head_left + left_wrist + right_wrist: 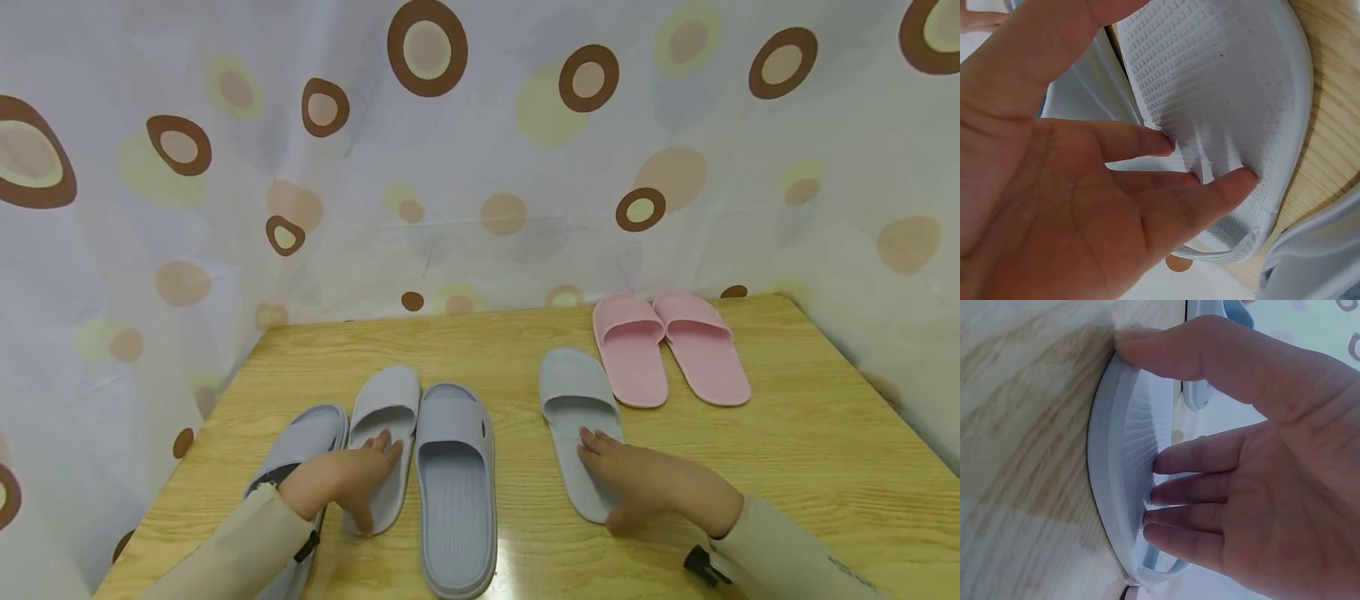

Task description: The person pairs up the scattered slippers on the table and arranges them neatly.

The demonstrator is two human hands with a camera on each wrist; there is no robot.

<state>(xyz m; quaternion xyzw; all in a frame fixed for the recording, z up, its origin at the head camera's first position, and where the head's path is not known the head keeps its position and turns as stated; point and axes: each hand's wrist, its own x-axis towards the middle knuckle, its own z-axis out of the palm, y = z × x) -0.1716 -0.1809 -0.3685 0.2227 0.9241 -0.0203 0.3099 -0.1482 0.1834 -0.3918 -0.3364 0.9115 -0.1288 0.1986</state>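
Observation:
Several slippers lie on the wooden table. My left hand [354, 479] is over a light grey-white slipper [388, 387] on the left, and its fingertips touch the textured insole [1210, 81] in the left wrist view. A matching light slipper [573, 375] lies right of the middle. Over that one is my right hand [637, 479], its fingers fairly straight with the tips at the insole and its thumb at the heel edge [1105, 456]. Two darker grey-blue slippers, one left [303, 437] and one right [456, 500], flank the left light slipper; my left forearm partly hides the outer one.
Side by side near the back right lie two pink slippers [633, 358], close to the right light slipper. A patterned cloth [480, 167] with brown and peach spots hangs behind the table [795, 467] and along its sides.

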